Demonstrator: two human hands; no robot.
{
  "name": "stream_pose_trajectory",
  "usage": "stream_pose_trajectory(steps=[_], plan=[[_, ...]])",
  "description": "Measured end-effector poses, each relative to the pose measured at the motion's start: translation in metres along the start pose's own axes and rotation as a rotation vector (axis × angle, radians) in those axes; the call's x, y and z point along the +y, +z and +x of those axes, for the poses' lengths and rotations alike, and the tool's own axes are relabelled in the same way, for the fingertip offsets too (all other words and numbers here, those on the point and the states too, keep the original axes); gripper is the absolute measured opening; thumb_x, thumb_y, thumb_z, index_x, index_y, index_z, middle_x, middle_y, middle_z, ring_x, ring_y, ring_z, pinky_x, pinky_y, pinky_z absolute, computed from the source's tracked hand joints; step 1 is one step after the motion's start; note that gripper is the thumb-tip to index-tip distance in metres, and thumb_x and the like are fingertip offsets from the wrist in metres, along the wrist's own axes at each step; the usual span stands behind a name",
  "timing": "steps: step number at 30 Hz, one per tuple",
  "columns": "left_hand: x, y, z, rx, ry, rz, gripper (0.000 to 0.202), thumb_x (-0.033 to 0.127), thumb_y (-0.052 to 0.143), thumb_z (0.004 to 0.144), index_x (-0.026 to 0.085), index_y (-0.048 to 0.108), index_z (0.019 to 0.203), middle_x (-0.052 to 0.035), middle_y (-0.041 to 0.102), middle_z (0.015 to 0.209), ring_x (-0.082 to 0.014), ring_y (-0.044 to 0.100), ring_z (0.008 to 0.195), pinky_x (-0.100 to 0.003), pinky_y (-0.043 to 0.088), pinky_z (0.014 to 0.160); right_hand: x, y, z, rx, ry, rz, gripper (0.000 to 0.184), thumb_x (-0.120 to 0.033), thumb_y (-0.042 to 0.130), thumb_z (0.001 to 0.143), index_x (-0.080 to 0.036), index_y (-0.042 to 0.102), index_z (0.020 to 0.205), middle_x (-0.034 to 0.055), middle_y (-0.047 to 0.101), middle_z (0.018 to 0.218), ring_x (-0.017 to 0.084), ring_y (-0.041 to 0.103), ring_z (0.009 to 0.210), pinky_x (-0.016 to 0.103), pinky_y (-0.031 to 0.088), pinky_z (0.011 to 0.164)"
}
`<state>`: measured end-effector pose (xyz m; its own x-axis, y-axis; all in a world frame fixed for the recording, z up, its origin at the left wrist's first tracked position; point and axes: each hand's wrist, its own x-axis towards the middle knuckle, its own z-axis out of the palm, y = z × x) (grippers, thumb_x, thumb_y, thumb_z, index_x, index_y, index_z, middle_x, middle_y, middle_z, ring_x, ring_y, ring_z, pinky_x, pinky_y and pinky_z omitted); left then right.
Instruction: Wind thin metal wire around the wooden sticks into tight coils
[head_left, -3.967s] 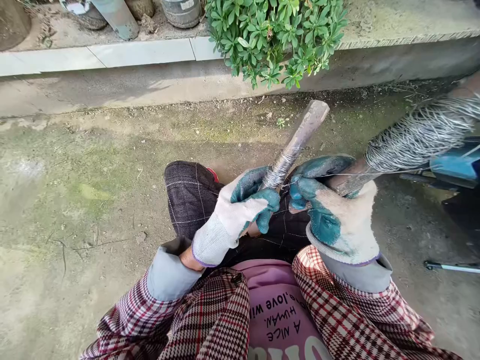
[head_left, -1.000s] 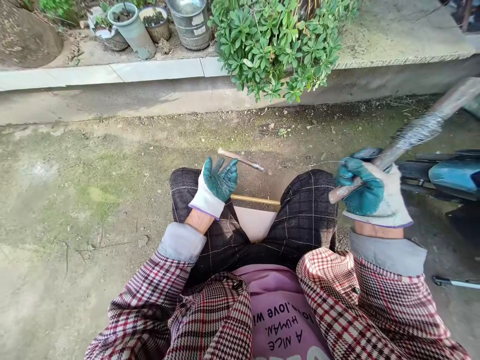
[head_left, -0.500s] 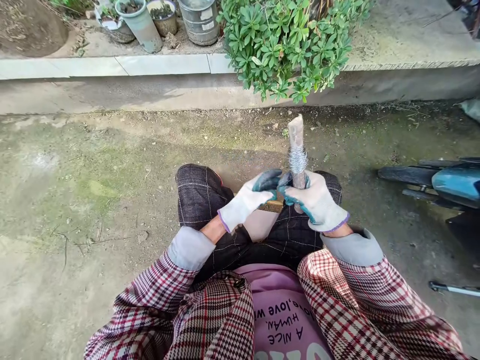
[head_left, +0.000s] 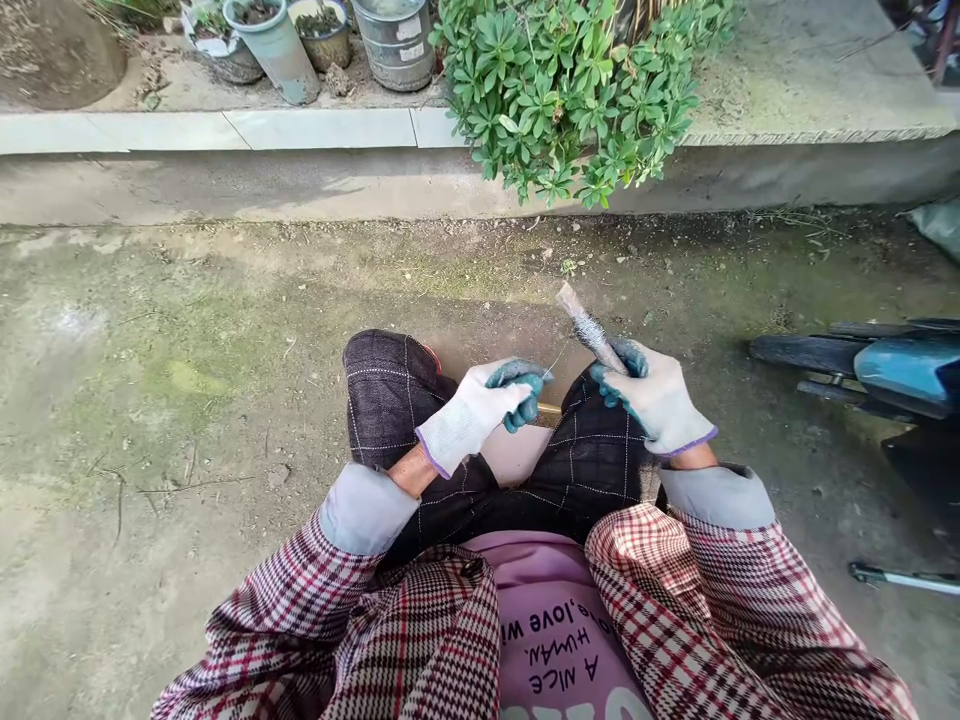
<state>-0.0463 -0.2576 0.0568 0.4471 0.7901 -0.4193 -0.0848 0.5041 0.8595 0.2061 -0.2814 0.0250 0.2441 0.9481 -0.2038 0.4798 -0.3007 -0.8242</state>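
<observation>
My right hand (head_left: 651, 392), in a white glove with a teal coated palm, is wrapped round the lower end of a wooden stick (head_left: 571, 300). Silvery wire (head_left: 591, 331) is wound in many turns about the stick's middle; the stick leans up and to the left. My left hand (head_left: 496, 402), gloved alike, is closed in a pinch to the left of the stick. From its fingertips a thin strand of the wire (head_left: 557, 356) runs up towards the coil. Both hands are above my knees, apart from each other.
A raised ledge (head_left: 322, 130) crosses the far side, bearing a light green pot (head_left: 281, 50), a metal bucket (head_left: 394, 45) and a leafy bush (head_left: 555, 100). On the right stands a blue-and-black wheeled object (head_left: 900, 368), partly cut off. Bare, mossy ground (head_left: 187, 370) lies around me.
The stick has tilted from upright to leaning left and come lower. My left hand has moved slightly down and left and closed; a wire strand now shows between it and the stick.
</observation>
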Motion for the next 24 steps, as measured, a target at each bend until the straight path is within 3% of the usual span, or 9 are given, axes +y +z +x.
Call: stream_pose_trajectory(steps=[4, 7, 9, 11, 16, 19, 22, 24], plan=[[0.000, 0.007, -0.011, -0.077, -0.003, 0.130, 0.017, 0.021, 0.071, 0.087, 0.012, 0.079, 0.099, -0.0005, 0.071, 0.070, -0.0087, 0.058, 0.057, -0.021, 0.046, 0.054, 0.008, 0.003, 0.006, -0.009, -0.042, -0.226, 0.027, -0.039, 0.069, 0.082, -0.021, 0.074, 0.101, 0.0027, 0.072, 0.084, 0.021, 0.061, 0.074, 0.035, 0.049, 0.073], [0.002, 0.008, -0.019, -0.160, 0.067, 0.221, 0.017, 0.023, 0.076, 0.085, 0.015, 0.081, 0.098, -0.0073, 0.081, 0.098, -0.0168, 0.073, 0.086, -0.028, 0.059, 0.082, 0.006, 0.005, 0.006, -0.016, -0.097, -0.330, 0.018, -0.036, 0.069, 0.081, -0.023, 0.073, 0.092, 0.0063, 0.073, 0.086, 0.024, 0.063, 0.079, 0.037, 0.050, 0.076], [-0.002, 0.009, -0.020, -0.220, 0.099, 0.247, 0.017, 0.025, 0.077, 0.086, 0.016, 0.082, 0.099, -0.0093, 0.082, 0.108, -0.0218, 0.075, 0.102, -0.033, 0.058, 0.098, 0.001, 0.006, 0.003, -0.047, -0.098, -0.287, 0.014, -0.035, 0.071, 0.080, -0.024, 0.072, 0.089, 0.0061, 0.072, 0.084, 0.024, 0.063, 0.078, 0.036, 0.050, 0.073], [-0.010, 0.008, -0.015, -0.264, 0.094, 0.250, 0.014, 0.024, 0.076, 0.085, 0.018, 0.083, 0.096, -0.0083, 0.083, 0.106, -0.0230, 0.075, 0.102, -0.036, 0.058, 0.099, -0.005, 0.006, -0.002, -0.128, -0.066, -0.136, 0.014, -0.038, 0.072, 0.083, -0.024, 0.070, 0.087, 0.0025, 0.067, 0.076, 0.020, 0.058, 0.069, 0.032, 0.047, 0.064], [-0.033, -0.004, 0.012, -0.195, -0.001, 0.310, 0.004, 0.019, 0.077, 0.079, 0.021, 0.080, 0.078, -0.0036, 0.077, 0.075, -0.0183, 0.068, 0.073, -0.031, 0.057, 0.070, -0.022, -0.012, -0.014, -0.386, 0.130, 0.421, 0.034, -0.050, 0.078, 0.083, -0.020, 0.069, 0.096, -0.0048, 0.056, 0.065, 0.010, 0.042, 0.046, 0.024, 0.033, 0.039], [-0.033, -0.017, 0.024, -0.127, -0.071, 0.344, 0.010, 0.023, 0.073, 0.080, 0.017, 0.079, 0.085, 0.0029, 0.061, 0.058, -0.0112, 0.050, 0.052, -0.025, 0.044, 0.053, -0.027, -0.024, -0.018, -0.659, 0.162, 0.429, 0.038, -0.050, 0.082, 0.081, -0.016, 0.069, 0.094, -0.0036, 0.059, 0.063, 0.008, 0.044, 0.040, 0.022, 0.032, 0.034], [-0.025, -0.024, 0.025, -0.177, -0.062, 0.319, 0.012, 0.022, 0.075, 0.075, 0.014, 0.076, 0.084, 0.0009, 0.065, 0.066, -0.0122, 0.055, 0.060, -0.027, 0.049, 0.063, -0.027, -0.023, -0.019, -1.003, 0.099, 0.330, 0.039, -0.051, 0.082, 0.080, -0.015, 0.069, 0.085, -0.0011, 0.064, 0.063, 0.009, 0.050, 0.042, 0.021, 0.038, 0.036], [-0.019, -0.025, 0.022, -0.246, -0.018, 0.346, 0.012, 0.019, 0.073, 0.073, 0.014, 0.075, 0.084, -0.0017, 0.071, 0.078, -0.0157, 0.062, 0.073, -0.029, 0.053, 0.075, -0.026, -0.015, -0.021, -1.157, 0.044, 0.263, 0.038, -0.050, 0.083, 0.079, -0.015, 0.071, 0.086, -0.0018, 0.065, 0.064, 0.010, 0.053, 0.047, 0.022, 0.042, 0.040]])
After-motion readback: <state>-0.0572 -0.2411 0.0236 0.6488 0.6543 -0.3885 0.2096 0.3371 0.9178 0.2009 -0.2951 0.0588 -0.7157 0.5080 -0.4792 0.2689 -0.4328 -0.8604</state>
